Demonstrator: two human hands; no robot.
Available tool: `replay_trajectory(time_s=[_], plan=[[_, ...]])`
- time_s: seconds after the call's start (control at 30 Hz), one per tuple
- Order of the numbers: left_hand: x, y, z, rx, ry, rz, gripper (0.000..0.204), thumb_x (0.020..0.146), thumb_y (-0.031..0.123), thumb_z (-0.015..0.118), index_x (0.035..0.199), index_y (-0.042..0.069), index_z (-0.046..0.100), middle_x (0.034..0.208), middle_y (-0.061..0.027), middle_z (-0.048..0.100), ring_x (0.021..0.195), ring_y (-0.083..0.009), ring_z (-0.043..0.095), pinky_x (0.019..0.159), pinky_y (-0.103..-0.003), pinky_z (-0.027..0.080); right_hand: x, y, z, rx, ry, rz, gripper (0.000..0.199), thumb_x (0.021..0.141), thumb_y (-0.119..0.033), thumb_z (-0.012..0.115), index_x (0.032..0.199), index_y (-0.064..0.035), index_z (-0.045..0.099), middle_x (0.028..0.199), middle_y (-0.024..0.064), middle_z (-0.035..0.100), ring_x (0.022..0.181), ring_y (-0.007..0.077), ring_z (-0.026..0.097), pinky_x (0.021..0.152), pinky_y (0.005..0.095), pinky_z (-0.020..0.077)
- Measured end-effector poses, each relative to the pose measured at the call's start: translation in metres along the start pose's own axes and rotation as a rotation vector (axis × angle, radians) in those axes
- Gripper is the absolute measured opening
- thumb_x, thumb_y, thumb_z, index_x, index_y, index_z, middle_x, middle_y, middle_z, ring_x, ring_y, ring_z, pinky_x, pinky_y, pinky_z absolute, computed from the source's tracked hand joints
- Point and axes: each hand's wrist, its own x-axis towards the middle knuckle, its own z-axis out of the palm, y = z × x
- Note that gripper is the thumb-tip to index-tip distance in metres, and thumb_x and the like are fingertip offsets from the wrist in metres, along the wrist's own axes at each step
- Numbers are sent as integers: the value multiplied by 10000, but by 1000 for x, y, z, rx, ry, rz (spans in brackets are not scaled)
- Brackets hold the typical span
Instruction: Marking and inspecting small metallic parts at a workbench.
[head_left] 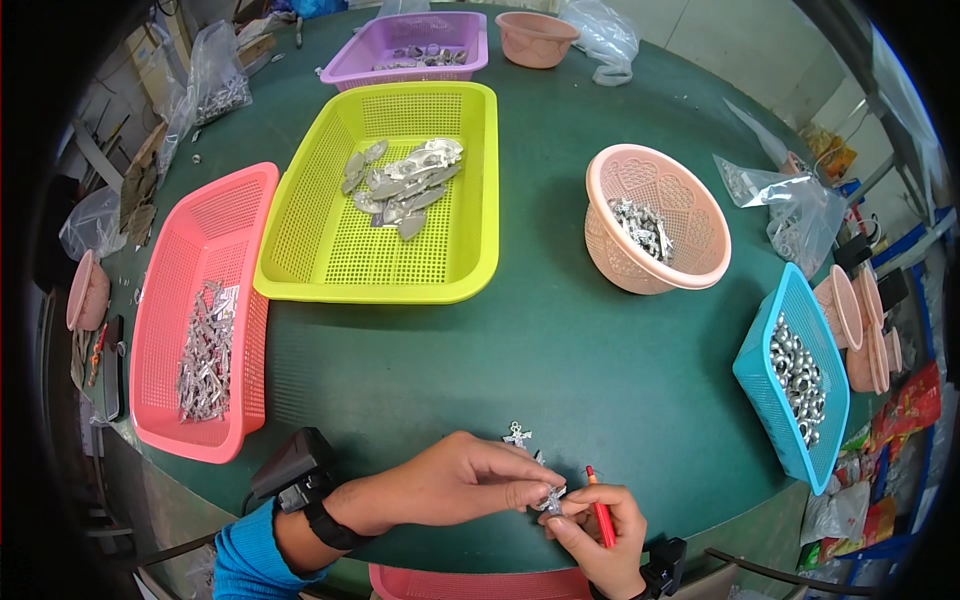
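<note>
Down at the near edge of the green tabletop [560, 360], both hands meet over a small silvery charm [552, 499]; the left hand [455, 480] pinches it from above with thumb and fingertips, the right hand [598, 530] closes on it from below while also clamping a red pen [598, 505] against the palm; a second charm [517, 435] lies loose just beyond the left knuckles. Judging by its look, the piece is cast metal: stiff, light, likely smooth and apt to slip, with thin arms that could bend or snag; a fingertip pinch across its flat faces, near the middle, seems the safest hold. Further off sit a yellow basket [300, 270] of larger metal pieces, a red basket [160, 330] and a blue basket [760, 350].
</note>
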Motion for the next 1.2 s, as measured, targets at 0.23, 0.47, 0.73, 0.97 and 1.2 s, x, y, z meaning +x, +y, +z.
replay_trajectory(time_s=[0.23, 0.47, 0.73, 0.97, 1.2], plan=[[-1, -1, 0, -24, 12, -73, 220, 775, 137, 493, 943, 1, 531, 740, -45, 560, 647, -66, 498, 585, -190, 409, 0, -3, 0, 7, -17, 9, 259, 685, 80, 526, 909, -6, 430, 771, 77, 529, 709, 115, 516, 632, 223, 428], [-1, -2, 0, -59, 17, -94, 220, 778, 130, 485, 947, -3, 529, 745, -42, 563, 652, -62, 502, 592, -187, 412, 4, 2, -5, 6, -92, -20, 294, 660, 102, 535, 908, 25, 397, 844, 152, 520, 786, 197, 552, 681, 265, 453], [-2, -4, -1, -99, 19, -119, 214, 779, 112, 478, 937, -26, 524, 749, -56, 562, 679, -72, 513, 616, -193, 424, 2, -3, 0, 144, -78, 6, 251, 695, 75, 510, 913, 9, 406, 809, 114, 523, 730, 155, 537, 650, 244, 439], [-2, -4, -1, -125, 11, -121, 215, 781, 110, 475, 941, -28, 519, 754, -56, 561, 688, -74, 511, 626, -196, 425, 1, -6, 1, 183, -63, 20, 211, 733, 54, 467, 928, 1, 405, 767, 77, 515, 698, 124, 511, 636, 237, 423], [-2, -4, -1, -139, 8, -136, 218, 783, 115, 473, 942, -28, 518, 763, -53, 560, 689, -71, 509, 626, -193, 423, 2, -10, 2, 172, -62, 12, 175, 751, 30, 447, 920, 2, 416, 765, 78, 515, 681, 117, 505, 624, 225, 416]])
